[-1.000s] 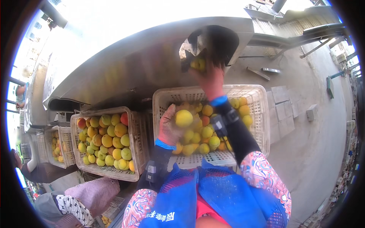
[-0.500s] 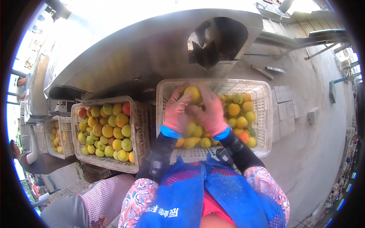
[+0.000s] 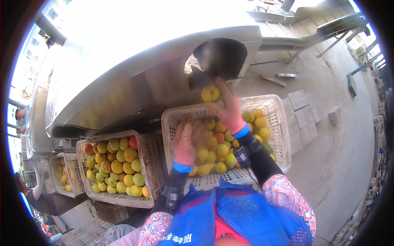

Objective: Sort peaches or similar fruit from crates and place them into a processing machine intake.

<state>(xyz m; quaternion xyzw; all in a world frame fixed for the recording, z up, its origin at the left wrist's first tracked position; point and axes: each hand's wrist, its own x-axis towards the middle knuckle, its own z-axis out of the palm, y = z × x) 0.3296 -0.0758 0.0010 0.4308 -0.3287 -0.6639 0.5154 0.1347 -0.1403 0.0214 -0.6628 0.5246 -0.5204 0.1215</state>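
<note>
My right hand [image 3: 229, 111], in a pink glove, reaches over the far rim of a white plastic crate [image 3: 172, 115]. Between its thumb and fingers is a yellow peach [image 3: 210, 93], held above that rim. At the crate's left side my left hand [image 3: 184, 144], also gloved in pink, is slightly blurred. Its fingers point away from me, somewhat apart, with no fruit visible in them. Yellow, green and reddish peaches [image 3: 221, 149] lie in the crate beside and below both hands.
A second crate [image 3: 142, 141] full of peaches stands to the left, with another crate [image 3: 76, 176] beyond it. Beyond the crates runs a metal machine [image 3: 152, 78] with a round dark opening [image 3: 223, 57]. Grey blocks [image 3: 301, 115] lie on the floor at right.
My right hand has moved away from me, taking the peach from over the crate past its far rim. My left hand has separated from it, moving lower left. The whole view has tilted.
</note>
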